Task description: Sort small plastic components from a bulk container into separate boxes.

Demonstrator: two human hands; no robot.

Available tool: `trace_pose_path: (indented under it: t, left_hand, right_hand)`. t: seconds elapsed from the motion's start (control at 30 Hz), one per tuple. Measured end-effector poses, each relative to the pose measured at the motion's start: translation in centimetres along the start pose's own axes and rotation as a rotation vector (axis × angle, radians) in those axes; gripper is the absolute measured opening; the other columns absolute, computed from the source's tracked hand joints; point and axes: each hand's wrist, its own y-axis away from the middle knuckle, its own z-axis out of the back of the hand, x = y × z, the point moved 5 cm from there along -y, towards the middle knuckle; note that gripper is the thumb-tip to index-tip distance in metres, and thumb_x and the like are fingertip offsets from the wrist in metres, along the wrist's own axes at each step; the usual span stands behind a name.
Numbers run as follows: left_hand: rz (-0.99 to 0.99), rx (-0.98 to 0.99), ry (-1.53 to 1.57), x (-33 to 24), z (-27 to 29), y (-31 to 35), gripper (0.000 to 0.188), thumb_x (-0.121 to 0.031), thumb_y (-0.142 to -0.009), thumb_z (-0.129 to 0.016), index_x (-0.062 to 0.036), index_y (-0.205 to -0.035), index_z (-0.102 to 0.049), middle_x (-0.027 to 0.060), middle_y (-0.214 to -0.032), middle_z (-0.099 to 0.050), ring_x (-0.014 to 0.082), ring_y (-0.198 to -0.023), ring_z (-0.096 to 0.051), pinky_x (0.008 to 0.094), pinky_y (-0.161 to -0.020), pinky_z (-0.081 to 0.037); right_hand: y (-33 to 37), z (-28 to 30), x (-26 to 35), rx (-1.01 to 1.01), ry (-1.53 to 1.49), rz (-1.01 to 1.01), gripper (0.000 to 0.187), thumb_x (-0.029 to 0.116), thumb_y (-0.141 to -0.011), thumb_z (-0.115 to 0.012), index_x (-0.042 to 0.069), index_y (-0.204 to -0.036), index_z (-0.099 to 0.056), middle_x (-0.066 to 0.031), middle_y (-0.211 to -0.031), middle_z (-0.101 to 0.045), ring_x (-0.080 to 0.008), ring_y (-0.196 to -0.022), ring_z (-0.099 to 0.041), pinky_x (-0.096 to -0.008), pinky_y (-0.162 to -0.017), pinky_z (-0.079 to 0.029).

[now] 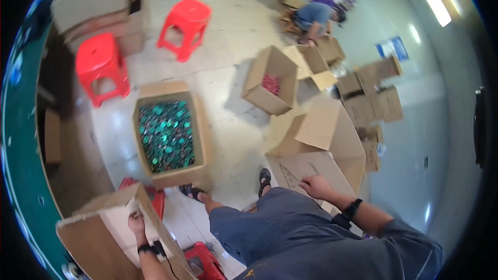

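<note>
My left hand (136,223) is closed at the far rim of an open cardboard box (96,236) at the lower left, its fingers on the cardboard. The inside of that box shows bare brown and white walls. My right hand (317,187) has its fingers curled in front of a large open carton (337,145) with raised flaps; what they hold, if anything, is too small to make out. Ahead, between my two arms, stands an open box (201,124) filled with shiny green and dark round pieces (166,135).
Two red stools (187,26) stand far left; another red stool (205,262) is by my left leg. An open box (272,80) holds small red pieces. Stacked cartons (371,93) line the right wall. A person (314,18) bends over boxes at the back.
</note>
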Motion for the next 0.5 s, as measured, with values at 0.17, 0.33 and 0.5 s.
trace_pose_path:
  t: [0.17,0.33,0.5]
  left_hand:
    - [0.172,0.088,0.515,-5.4,4.7,3.9,0.034,-0.017,-0.095,-0.066,0.001,-0.122,-0.059,0.0068,-0.086,-0.066,0.0115,-0.063,-0.061,0.0235,-0.05,-0.046]
    - [0.106,-0.006,0.363,-14.6,15.7,12.4,0.041,-0.026,-0.094,-0.069,-0.0028,-0.127,-0.062,0.0129,-0.104,-0.069,0.0218,-0.088,-0.066,0.0328,-0.075,-0.053]
    - [-0.19,-0.444,-0.116,-30.4,22.2,26.8,0.036,-0.031,-0.095,-0.071,-0.001,-0.114,-0.072,0.0167,-0.111,-0.073,0.0281,-0.096,-0.072,0.0374,-0.085,-0.058]
  right_hand:
    - [0.6,-1.4,-8.7,-0.075,-0.176,-0.236,0.027,0.032,-0.093,-0.061,0.006,-0.092,-0.069,-0.0214,-0.086,-0.068,-0.0413,-0.083,-0.066,-0.0491,-0.074,-0.051]
    - [0.6,-4.1,-18.0,-0.202,-0.4,-0.39,0.026,0.03,-0.094,-0.061,0.007,-0.089,-0.072,-0.0203,-0.084,-0.069,-0.038,-0.08,-0.067,-0.0471,-0.074,-0.052]
    - [1.7,-3.0,-29.0,-0.75,-0.562,-0.465,0.03,0.032,-0.096,-0.067,0.003,-0.092,-0.073,-0.0042,-0.074,-0.065,-0.0151,-0.068,-0.06,-0.0328,-0.065,-0.05]
